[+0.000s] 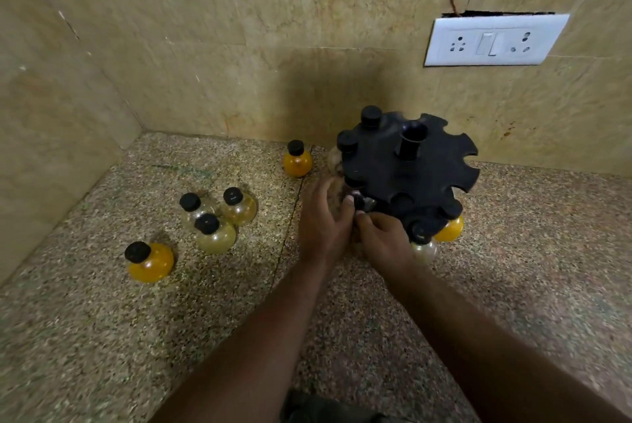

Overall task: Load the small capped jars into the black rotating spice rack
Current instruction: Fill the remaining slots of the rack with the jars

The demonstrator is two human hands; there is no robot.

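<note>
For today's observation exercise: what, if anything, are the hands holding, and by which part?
A small jar at the rack edge: left hand round its body, right hand pinching near its cap; blurred.

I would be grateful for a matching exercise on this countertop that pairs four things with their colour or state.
Things
1. socket plate
2. jar at the far left
3. three clustered jars
4. spice rack

Colour or state
A. pale yellowish contents, black caps
B. black, several rim slots empty, with the left hand gripping a blurred jar at its near edge
C. white, mounted on the wall
D. orange contents, standing alone

Pairs: 1-C, 2-D, 3-A, 4-B
</note>
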